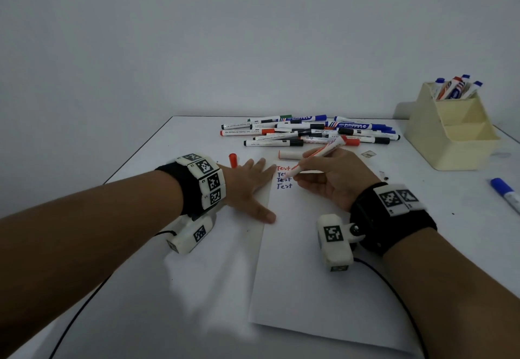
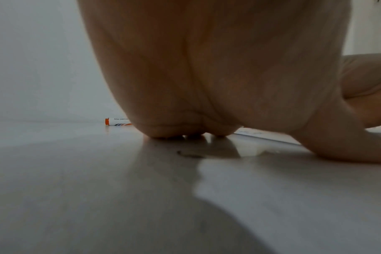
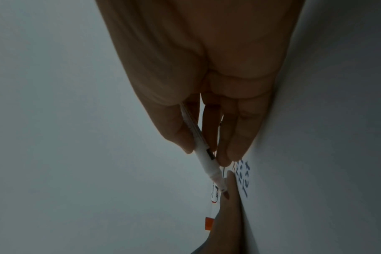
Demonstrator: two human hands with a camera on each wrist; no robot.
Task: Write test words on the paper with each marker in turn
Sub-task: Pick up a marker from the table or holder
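Observation:
A white sheet of paper lies on the table with several lines reading "Test", the top one red and the others blue. My right hand pinches an uncapped red marker, its tip over the paper beside the red word. In the right wrist view the marker runs between thumb and fingers, with the writing beside it. My left hand lies flat with straight fingers on the paper's left edge. A red cap stands just beyond it.
A heap of whiteboard markers lies across the back of the table, with one more beside the paper. A cream holder with several markers stands at the right. A blue marker lies near the right edge.

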